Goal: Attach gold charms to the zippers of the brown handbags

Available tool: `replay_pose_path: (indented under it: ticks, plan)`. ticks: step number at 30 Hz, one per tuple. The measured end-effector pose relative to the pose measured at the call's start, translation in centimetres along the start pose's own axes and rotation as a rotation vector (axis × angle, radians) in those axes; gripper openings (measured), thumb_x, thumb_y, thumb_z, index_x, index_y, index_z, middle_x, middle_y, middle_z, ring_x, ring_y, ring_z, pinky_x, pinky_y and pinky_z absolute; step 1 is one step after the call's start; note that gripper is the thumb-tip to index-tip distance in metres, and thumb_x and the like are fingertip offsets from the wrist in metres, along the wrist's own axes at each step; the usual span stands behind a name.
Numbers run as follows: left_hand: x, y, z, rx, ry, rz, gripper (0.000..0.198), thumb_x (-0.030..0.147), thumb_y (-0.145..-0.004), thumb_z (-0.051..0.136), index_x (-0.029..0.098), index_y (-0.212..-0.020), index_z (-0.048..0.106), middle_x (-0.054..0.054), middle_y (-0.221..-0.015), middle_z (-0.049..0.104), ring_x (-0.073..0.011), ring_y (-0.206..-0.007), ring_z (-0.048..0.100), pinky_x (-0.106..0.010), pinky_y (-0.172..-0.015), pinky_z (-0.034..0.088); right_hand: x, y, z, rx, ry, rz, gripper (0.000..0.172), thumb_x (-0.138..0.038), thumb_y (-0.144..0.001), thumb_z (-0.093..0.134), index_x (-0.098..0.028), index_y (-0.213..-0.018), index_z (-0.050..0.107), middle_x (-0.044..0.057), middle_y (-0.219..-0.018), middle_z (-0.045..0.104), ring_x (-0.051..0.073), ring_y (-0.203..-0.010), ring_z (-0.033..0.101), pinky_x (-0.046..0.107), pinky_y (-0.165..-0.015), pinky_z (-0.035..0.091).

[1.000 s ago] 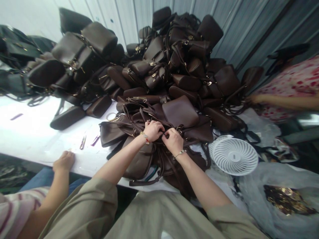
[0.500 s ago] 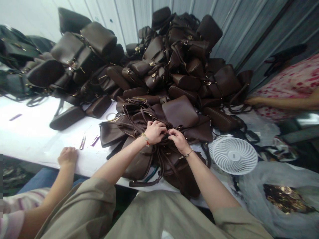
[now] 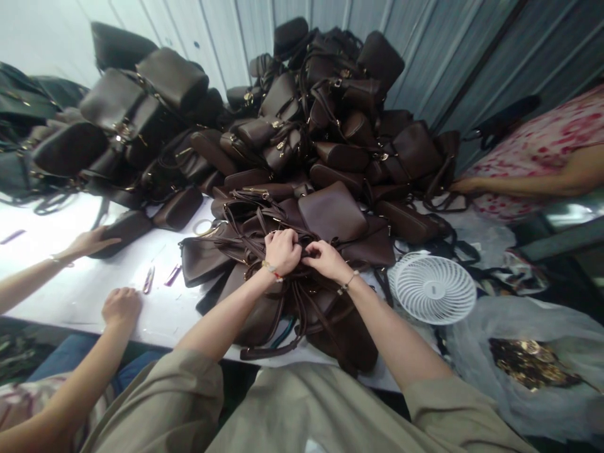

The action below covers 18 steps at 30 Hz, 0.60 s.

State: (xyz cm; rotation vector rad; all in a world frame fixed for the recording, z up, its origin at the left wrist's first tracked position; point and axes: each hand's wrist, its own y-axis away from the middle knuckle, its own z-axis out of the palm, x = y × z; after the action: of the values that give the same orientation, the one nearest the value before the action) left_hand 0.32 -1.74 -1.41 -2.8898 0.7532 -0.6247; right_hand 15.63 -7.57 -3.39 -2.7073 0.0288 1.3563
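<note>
Several brown handbags point(image 3: 333, 211) are bunched on the table before me, their thin straps point(image 3: 245, 236) drawn together toward the middle. On that bundle rests my left hand point(image 3: 283, 250), its fingers closed over the handbag straps. Right beside it, my right hand point(image 3: 326, 261) pinches a dark bit of strap between thumb and forefinger, close to my left fingertips. My hands partly cover the exact spot they grip. Below them, more straps and a handle point(image 3: 271, 352) hang toward the table's front edge.
A large heap of brown handbags point(image 3: 283, 148) fills the back. To the right are a white fan point(image 3: 434, 287) and a plastic bag point(image 3: 472, 352) with gold metal parts point(image 3: 533, 363). Small clippers point(image 3: 148, 280) and a tape roll point(image 3: 202, 227) lie left. Co-workers' hands point(image 3: 121, 306) are on both sides.
A co-worker's hand has come in from the left and touches a bag there. My hands stay on the straps with small finger movements. The whole view has shifted slightly.
</note>
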Motion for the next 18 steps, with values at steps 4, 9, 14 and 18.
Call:
replay_pose_path:
  ticks: [4,9,14,18]
  plan:
    - [-0.3,-0.8,-1.2,0.032,0.074,-0.123,0.027,0.029,-0.09,0.035,0.021,-0.094,0.06,-0.008,-0.097,0.069,-0.0246,-0.099,0.062,-0.036,-0.087,0.042,-0.4,0.9,-0.8,0.001,-0.027,0.003,0.013,-0.022,-0.071,0.078,-0.016,-0.074,0.067,0.0,-0.084,0.059,0.012,-0.076,0.055,0.025,-0.075,0.045]
    - [-1.2,-2.3,-2.3,0.057,0.144,-0.179,0.045,0.05,-0.093,0.032,0.02,-0.096,0.065,-0.011,-0.094,0.07,-0.0319,-0.095,0.064,-0.04,-0.081,0.046,-2.6,3.5,-3.5,0.107,-0.145,-0.069,0.018,-0.026,-0.072,0.081,-0.017,-0.074,0.066,-0.001,-0.087,0.059,0.01,-0.075,0.055,0.023,-0.072,0.045]
    - [-1.6,-0.2,-2.3,0.111,0.099,-0.079,0.042,0.05,-0.088,0.045,0.021,-0.113,0.061,-0.011,-0.112,0.069,-0.0351,-0.116,0.057,-0.054,-0.102,0.039,-3.4,5.8,-16.8,0.609,-0.427,-0.113,0.025,-0.043,-0.086,0.066,-0.02,-0.093,0.061,-0.005,-0.076,0.06,0.005,-0.061,0.054,0.019,-0.058,0.042]
    - [-1.9,2.9,-2.6,0.12,0.089,-0.03,0.037,0.048,-0.088,0.048,0.023,-0.112,0.059,-0.01,-0.123,0.066,-0.0347,-0.122,0.053,-0.056,-0.106,0.035,3.7,7.7,-30.9,1.003,-0.162,0.009,0.028,-0.04,-0.093,0.05,-0.012,-0.093,0.056,-0.003,-0.073,0.063,0.001,-0.054,0.055,0.021,-0.055,0.035]
